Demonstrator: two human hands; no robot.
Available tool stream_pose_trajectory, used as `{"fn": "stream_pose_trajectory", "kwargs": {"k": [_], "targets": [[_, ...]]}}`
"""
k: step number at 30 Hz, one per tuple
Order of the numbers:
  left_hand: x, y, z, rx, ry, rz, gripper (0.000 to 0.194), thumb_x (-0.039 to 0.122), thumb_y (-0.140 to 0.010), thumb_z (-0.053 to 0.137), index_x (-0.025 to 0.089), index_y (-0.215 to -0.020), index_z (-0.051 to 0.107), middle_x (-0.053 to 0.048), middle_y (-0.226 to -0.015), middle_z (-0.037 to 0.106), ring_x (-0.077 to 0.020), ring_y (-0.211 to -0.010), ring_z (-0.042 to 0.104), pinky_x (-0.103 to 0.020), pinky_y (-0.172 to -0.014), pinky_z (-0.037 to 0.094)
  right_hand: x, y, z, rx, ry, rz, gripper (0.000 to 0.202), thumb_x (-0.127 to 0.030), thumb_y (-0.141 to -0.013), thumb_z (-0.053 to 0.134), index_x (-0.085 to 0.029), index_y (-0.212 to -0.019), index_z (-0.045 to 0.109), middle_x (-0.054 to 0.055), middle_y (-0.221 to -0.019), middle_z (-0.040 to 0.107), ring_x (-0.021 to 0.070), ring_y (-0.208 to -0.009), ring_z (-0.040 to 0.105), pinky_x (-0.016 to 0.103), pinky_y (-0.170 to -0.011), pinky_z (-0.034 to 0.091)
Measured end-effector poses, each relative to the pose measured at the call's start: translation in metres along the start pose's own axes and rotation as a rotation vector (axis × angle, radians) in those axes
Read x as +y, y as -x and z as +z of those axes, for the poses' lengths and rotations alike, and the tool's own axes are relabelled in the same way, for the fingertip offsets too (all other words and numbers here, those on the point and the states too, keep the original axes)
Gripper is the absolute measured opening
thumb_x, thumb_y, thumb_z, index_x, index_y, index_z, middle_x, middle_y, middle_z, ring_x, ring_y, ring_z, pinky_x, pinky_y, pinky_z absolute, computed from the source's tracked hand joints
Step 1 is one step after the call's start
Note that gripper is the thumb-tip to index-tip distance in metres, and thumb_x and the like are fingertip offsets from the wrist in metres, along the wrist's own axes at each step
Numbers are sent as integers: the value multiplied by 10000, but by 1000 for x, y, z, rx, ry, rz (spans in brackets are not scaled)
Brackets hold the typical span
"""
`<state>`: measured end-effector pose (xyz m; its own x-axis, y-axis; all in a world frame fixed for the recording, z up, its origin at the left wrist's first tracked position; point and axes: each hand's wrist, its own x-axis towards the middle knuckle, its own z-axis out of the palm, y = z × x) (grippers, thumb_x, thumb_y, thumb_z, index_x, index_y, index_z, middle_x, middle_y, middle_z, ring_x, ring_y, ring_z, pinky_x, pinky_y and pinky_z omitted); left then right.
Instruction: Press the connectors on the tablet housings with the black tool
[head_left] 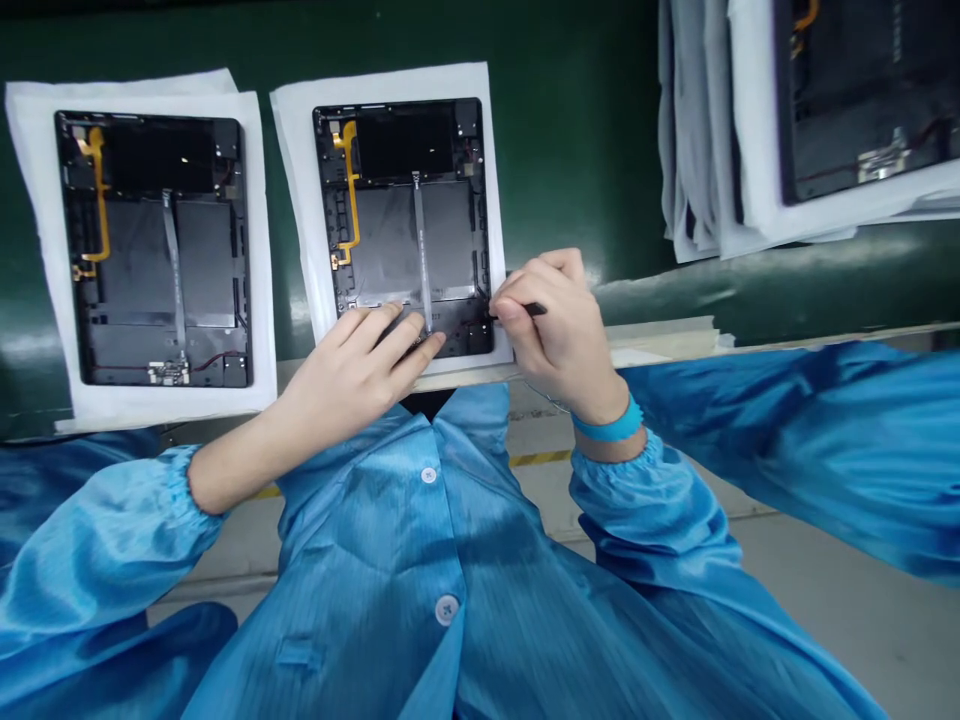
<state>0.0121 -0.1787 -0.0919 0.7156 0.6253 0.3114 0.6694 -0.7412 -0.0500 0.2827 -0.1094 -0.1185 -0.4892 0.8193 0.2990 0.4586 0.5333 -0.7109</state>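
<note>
An opened tablet body [450, 240] lies on white sheets in front of me. An orange flex cable [349, 195] runs down its left side and a grey ribbon cable [422, 250] down its middle. My left hand [360, 370] rests over the tablet's lower edge with fingers stretched out, touching near the ribbon's lower end and hiding what lies beneath. At the lower right edge, my right hand [559, 325] pinches a thin black stick-like tool [535, 309]. Its tip points at the tablet's edge; whether it touches cannot be made out.
A second opened tablet [154, 250] lies on white sheets [264, 300] at the left. At the upper right, another tablet [840, 100] sits on a stack of white sheets [705, 130]. The green tabletop [570, 130] has a taped front edge [667, 340]. A blue sleeve [810, 440] extends at right.
</note>
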Motion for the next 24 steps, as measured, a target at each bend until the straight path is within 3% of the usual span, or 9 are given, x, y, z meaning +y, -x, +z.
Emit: {"fn": "stream_pose_trajectory", "kwargs": {"k": [6,12,16,21,24], "targets": [[-13,-4,-15,-168,79,46,376,173,-1196,514,69,-1484,732,-195,-1403,790,-369,-1292,734,-480,-946,634,-23,10,17,161,-170,78,410,-527,-1227,425,-287,-970,637,13,-859,685,228,-863,674,459,-932,530],[-29,-10,-25,-334,157,106,437,136,-1180,444,177,-1505,733,-188,-1413,761,-379,-1324,720,-521,-970,643,-28,12,28,114,-212,138,435,-550,-1226,437,-281,-969,662,12,-885,740,210,-867,703,443,-951,570],[-32,-13,-23,-369,188,100,494,109,-1150,400,228,-1495,734,-164,-1336,758,-374,-1298,722,-544,-999,653,-27,11,26,98,-229,146,445,-566,-1221,440,-285,-959,664,15,-890,732,216,-867,704,477,-1008,592],[-35,-17,-21,-378,348,19,475,144,-1148,385,229,-1378,792,-146,-1230,748,-371,-1256,740,-572,-1057,652,-28,11,26,78,-225,138,461,-586,-1214,432,-289,-957,674,28,-925,727,244,-949,732,536,-1081,599],[-36,-20,-21,-393,329,26,501,143,-1150,349,220,-1351,801,-144,-1172,745,-350,-1210,750,-548,-1039,661,-27,11,27,80,-209,127,468,-598,-1213,418,-291,-970,675,32,-935,734,252,-972,733,544,-1079,606]]}}
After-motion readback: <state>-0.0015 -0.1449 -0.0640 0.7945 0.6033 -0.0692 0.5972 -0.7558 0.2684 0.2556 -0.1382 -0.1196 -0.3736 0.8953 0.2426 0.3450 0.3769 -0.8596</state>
